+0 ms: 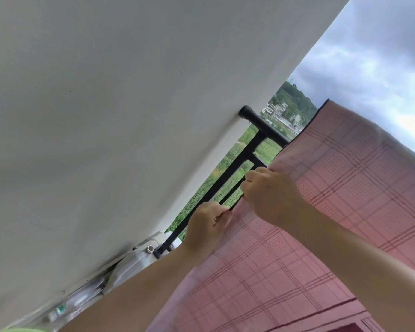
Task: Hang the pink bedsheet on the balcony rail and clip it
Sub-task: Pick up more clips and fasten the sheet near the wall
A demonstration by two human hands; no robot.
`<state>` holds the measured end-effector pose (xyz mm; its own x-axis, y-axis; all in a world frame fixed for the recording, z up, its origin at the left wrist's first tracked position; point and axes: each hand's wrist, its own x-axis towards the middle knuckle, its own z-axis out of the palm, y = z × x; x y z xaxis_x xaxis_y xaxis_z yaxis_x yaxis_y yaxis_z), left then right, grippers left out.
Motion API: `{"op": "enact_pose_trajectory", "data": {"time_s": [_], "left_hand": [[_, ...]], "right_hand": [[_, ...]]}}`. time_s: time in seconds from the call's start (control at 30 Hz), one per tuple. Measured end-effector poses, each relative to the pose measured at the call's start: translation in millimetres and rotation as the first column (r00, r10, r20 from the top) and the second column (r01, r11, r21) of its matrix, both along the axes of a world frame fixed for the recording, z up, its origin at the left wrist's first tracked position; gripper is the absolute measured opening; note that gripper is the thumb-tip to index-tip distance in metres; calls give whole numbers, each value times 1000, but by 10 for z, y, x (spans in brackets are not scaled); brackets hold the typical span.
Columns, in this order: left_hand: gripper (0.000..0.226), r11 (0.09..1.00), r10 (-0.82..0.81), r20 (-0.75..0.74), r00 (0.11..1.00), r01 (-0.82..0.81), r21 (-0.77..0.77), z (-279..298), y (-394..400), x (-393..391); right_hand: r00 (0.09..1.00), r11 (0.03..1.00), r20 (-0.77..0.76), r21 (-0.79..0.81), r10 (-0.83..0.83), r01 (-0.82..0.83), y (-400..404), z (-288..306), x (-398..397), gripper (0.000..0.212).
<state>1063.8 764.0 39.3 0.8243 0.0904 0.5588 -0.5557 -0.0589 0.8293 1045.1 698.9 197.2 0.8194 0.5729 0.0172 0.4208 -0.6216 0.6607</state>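
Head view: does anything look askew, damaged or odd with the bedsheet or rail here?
Nothing looks damaged. The pink bedsheet is draped over the black balcony rail, with the left hand and right hand pinching its side edge. No clip is visible. The whole view is strongly tilted, from the camera only.

Most of the balcony rail (261, 127) behind the pink bedsheet (333, 178).

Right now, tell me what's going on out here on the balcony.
A person is hanging a pink bedsheet over the black balcony rail beside a white wall. Both hands pinch the sheet's side edge: the left hand lower, the right hand just above it. The sheet already drapes over the rail. No clip is visible.
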Motion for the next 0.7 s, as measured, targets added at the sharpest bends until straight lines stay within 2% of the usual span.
{"op": "enact_pose_trajectory", "data": {"time_s": [0.03, 0.1, 0.13, 0.2, 0.3, 0.37, 0.43, 0.5, 0.57, 0.63, 0.7], "left_hand": [[40, 1000, 2, -14, 1000, -2, -29, 4, 8, -19], [35, 1000, 4, -24, 1000, -4, -6, 22, 16, -58], [33, 1000, 20, -23, 1000, -19, 20, 29, 19, -79], [27, 998, 59, -25, 998, -58, 37, 36, 18, -101], [21, 996, 77, -36, 996, -74, 57, 48, 12, -123], [21, 995, 75, -33, 997, -73, 66, 56, 13, -118], [21, 995, 76, -61, 995, -72, 65, 94, 26, -121], [22, 995, 80, -94, 992, -74, 66, 114, 35, -117], [22, 996, 75, -112, 991, -68, 65, 123, 39, -130], [23, 997, 59, -121, 991, -52, 62, 143, 35, -151], [23, 997, 51, -154, 987, -43, 56, 157, 35, -154]], "right_hand": [[1000, 1000, -18, 9, -10, 10, -22, 44, -5, 10], [999, 977, 29, 213, 20, -26, -82, 157, -62, 28], [996, 935, 82, 352, 16, -44, -95, 227, -100, 34], [980, 822, 187, 547, 67, -160, -146, 304, -167, 31], [941, 702, 299, 637, 157, -319, -228, 253, -213, 43], [943, 690, 280, 647, 180, -324, -236, 202, -253, 55], [972, 685, 186, 690, 145, -234, -192, 213, -314, 62], [1000, 683, 9, 730, 22, -21, -164, 274, -361, 60], [986, 642, -154, 750, -66, 160, -184, 338, -383, 40], [970, 596, -231, 770, -74, 229, -160, 400, -393, 18], [960, 590, -265, 763, -89, 265, -137, 420, -383, 16]]}}
